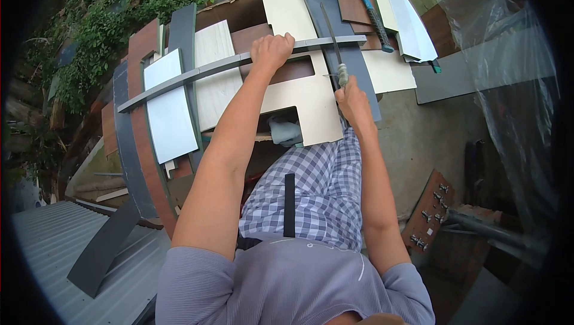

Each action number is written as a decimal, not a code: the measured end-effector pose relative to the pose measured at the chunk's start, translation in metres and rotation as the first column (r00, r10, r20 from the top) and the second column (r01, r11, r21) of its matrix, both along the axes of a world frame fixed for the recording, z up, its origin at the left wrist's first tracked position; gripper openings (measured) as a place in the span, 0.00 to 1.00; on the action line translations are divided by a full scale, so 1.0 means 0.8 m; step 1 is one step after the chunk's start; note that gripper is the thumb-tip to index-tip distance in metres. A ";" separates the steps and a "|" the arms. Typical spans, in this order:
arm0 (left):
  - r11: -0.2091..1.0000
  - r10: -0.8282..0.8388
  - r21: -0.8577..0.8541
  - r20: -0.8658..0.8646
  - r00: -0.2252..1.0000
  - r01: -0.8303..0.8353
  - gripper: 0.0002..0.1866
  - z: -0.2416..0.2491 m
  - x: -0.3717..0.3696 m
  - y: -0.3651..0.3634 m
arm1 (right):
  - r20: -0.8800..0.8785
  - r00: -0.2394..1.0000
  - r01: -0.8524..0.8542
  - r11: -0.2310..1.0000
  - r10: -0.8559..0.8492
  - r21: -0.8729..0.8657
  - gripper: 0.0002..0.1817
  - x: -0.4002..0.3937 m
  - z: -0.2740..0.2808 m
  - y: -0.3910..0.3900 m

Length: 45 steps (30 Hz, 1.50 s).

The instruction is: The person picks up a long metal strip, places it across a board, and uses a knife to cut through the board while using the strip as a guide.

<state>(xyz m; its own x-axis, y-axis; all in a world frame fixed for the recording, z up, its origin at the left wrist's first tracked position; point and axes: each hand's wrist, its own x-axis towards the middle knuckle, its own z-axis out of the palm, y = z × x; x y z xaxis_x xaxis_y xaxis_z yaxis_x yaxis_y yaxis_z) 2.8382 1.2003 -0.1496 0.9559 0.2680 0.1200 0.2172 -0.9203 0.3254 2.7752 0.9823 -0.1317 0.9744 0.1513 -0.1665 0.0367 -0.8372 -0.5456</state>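
Note:
My left hand [272,52] is closed around a long grey metal bar [203,71], pressing it down across the panels. In my right hand [354,101] is a hacksaw [342,74], seen nearly edge-on, its fingers wrapped around the handle. The slim saw points away from me and crosses the bar near its right end. Beneath the bar's right part lie a cream panel with cut-outs [326,107] and a dark grey board [365,89]. The underside of the saw, where it meets the bar, is hidden.
A blue-handled hammer [375,19] rests on the boards at the far right. White panels [170,116] and brown boards [149,145] spread leftward. Clear plastic sheeting [508,68] hangs at right, above a brown plate with metal fittings [427,211]. Corrugated metal [48,247] lies lower left.

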 end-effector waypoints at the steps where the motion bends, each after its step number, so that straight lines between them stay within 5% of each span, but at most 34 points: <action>1: 1.000 -0.008 -0.006 0.046 0.999 0.009 0.28 -0.003 0.000 0.001 | -0.006 1.000 -0.004 1.000 0.004 -0.005 0.15 -0.021 0.002 -0.008; 6: 1.000 -0.026 -0.009 0.029 0.999 0.026 0.28 -0.005 -0.002 0.001 | -0.109 0.992 0.061 0.998 -0.058 0.025 0.16 -0.058 0.004 -0.027; 17: 1.000 -0.009 -0.007 0.030 1.000 0.009 0.29 -0.005 0.002 0.002 | 0.061 0.998 -0.001 1.000 0.000 0.013 0.17 0.074 -0.001 0.030; 29: 1.000 -0.003 -0.003 0.019 1.000 0.003 0.29 -0.001 0.003 -0.001 | 0.101 0.995 0.007 1.000 -0.009 0.021 0.17 0.074 -0.007 0.032; 45: 1.000 -0.011 -0.013 0.024 1.000 0.012 0.29 -0.005 0.003 0.001 | -0.090 0.995 0.040 0.999 -0.044 -0.036 0.14 -0.051 0.009 -0.023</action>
